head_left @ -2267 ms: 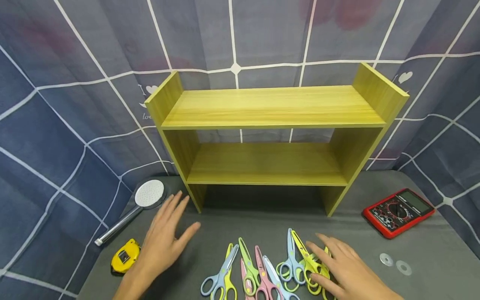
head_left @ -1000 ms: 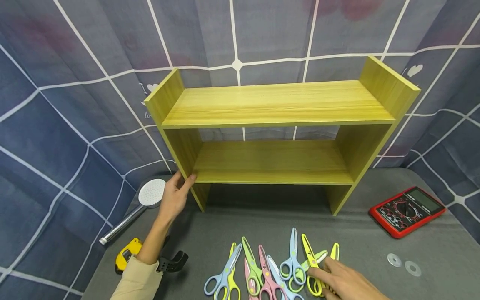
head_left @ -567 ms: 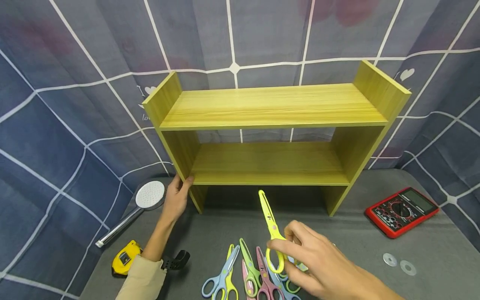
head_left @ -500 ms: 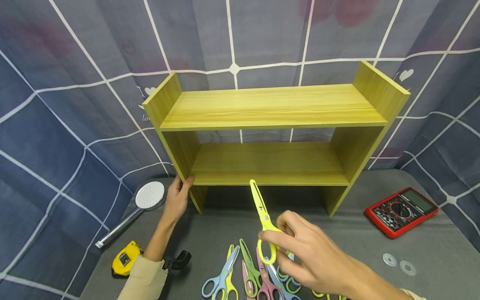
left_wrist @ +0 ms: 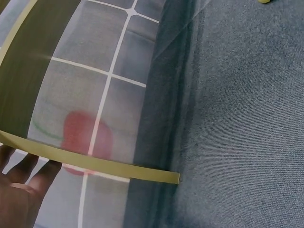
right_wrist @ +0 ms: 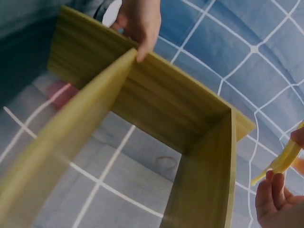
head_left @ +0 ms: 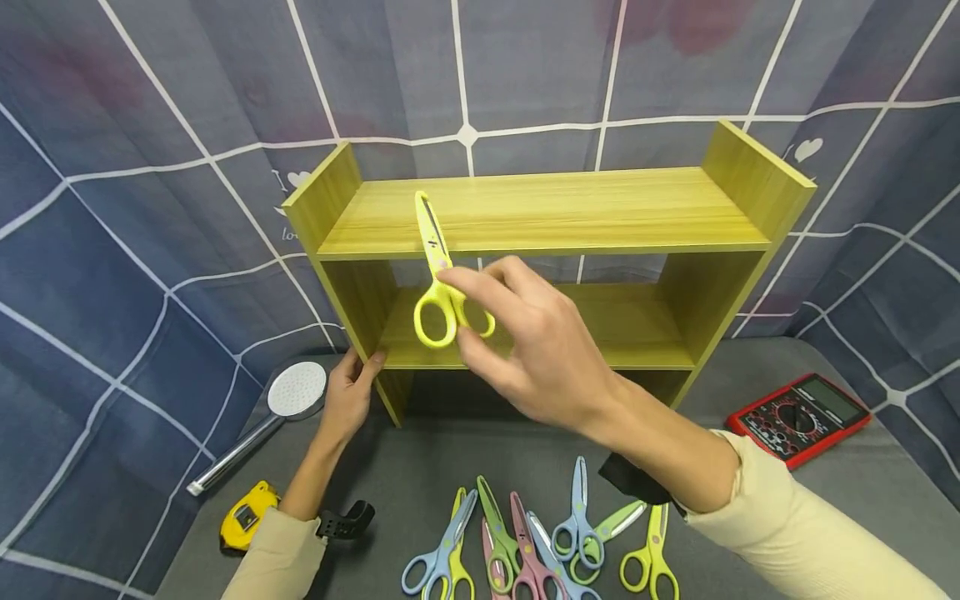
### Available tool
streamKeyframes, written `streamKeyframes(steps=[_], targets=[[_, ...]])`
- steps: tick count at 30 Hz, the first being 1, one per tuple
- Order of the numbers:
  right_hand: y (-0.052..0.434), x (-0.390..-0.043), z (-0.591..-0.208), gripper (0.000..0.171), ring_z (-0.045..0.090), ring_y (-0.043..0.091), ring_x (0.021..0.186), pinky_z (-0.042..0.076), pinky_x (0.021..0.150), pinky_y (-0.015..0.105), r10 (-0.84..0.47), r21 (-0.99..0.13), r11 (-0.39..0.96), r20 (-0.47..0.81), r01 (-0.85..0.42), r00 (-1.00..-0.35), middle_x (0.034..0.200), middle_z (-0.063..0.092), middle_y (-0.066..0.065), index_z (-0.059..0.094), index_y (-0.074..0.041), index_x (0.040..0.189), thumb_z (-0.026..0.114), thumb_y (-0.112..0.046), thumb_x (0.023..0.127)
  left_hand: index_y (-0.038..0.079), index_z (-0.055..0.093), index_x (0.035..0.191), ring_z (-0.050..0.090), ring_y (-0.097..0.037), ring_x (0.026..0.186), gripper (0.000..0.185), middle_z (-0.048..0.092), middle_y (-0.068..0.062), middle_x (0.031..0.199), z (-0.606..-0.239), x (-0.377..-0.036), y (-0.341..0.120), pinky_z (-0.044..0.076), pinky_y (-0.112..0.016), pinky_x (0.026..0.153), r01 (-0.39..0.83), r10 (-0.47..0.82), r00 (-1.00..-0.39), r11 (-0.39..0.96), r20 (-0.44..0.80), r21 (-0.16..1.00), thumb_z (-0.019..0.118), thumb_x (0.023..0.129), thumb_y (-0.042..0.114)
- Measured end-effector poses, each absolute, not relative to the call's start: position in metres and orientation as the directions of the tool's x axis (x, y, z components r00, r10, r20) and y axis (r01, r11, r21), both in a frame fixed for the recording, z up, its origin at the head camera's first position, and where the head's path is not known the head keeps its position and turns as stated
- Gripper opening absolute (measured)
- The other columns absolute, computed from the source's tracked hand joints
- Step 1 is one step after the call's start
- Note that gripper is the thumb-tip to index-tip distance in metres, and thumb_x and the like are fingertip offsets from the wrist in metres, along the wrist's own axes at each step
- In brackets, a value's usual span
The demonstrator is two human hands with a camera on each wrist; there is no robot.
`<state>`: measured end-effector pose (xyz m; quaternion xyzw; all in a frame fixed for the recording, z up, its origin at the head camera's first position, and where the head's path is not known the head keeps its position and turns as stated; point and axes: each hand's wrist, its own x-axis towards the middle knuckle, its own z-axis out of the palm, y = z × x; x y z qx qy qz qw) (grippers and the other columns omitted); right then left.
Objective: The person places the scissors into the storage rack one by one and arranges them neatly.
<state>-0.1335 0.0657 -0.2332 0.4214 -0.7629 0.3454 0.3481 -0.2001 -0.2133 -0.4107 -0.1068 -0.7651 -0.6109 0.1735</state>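
The yellow scissors [head_left: 438, 283] are being pinched by the right hand [head_left: 536, 354] and carried, probably toward the top shelf [head_left: 600, 208], while its side is being gripped by the left hand [head_left: 347, 398].

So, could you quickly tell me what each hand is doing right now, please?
Left hand: grips the left side panel of the wooden shelf.
Right hand: holds the yellow scissors by the handles, blades pointing up.
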Motion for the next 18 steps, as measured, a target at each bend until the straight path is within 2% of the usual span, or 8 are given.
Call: streamKeyframes(steps=[5,9,14,18], targets=[[0.052,-0.155,-0.208,0.04,0.055,0.018,0.079,0.044,0.064,0.035,-0.337,-0.342,0.497,0.771,-0.797,-0.541,0.097,0.065,0.007,0.065,-0.006,0.124,0.065,-0.014,0.085,-0.008,0.053,0.133,0.061,-0.004,0.1,0.035,0.061,-0.03,0.118,-0.409,-0.2,-0.213,0.046,-0.018,0.088,0.367,-0.054,-0.921,0.221,0.387,0.904,0.052,0.103,0.009],[0.042,-0.173,-0.191,0.039,0.058,0.017,0.083,0.045,0.068,0.035,-0.322,-0.409,0.563,0.692,-0.719,-0.646,0.094,0.066,0.006,0.065,-0.006,0.124,0.067,-0.017,0.086,-0.007,0.051,0.137,0.059,-0.005,0.104,0.038,0.059,-0.029,0.123,-0.41,-0.201,-0.213,0.045,-0.018,0.09,0.364,-0.053,-0.923,0.204,0.382,0.909,0.052,0.103,0.009],[0.026,-0.19,-0.181,0.04,0.059,0.016,0.084,0.046,0.072,0.033,-0.357,-0.393,0.625,0.624,-0.675,-0.695,0.094,0.068,0.004,0.064,-0.007,0.124,0.071,-0.028,0.091,-0.006,0.05,0.139,0.059,-0.004,0.106,0.038,0.059,-0.029,0.125,-0.411,-0.2,-0.214,0.044,-0.018,0.092,0.363,-0.052,-0.923,0.205,0.381,0.909,0.051,0.103,0.009],[0.012,-0.2,-0.178,0.046,0.061,0.02,0.098,0.046,0.085,0.033,-0.4,-0.326,0.675,0.592,-0.661,-0.7,0.105,0.069,0.004,0.061,-0.007,0.129,0.071,-0.034,0.093,-0.006,0.048,0.14,0.059,-0.003,0.107,0.04,0.058,-0.029,0.127,-0.412,-0.2,-0.214,0.044,-0.018,0.093,0.363,-0.043,-0.924,0.205,0.379,0.909,0.051,0.104,0.01]])
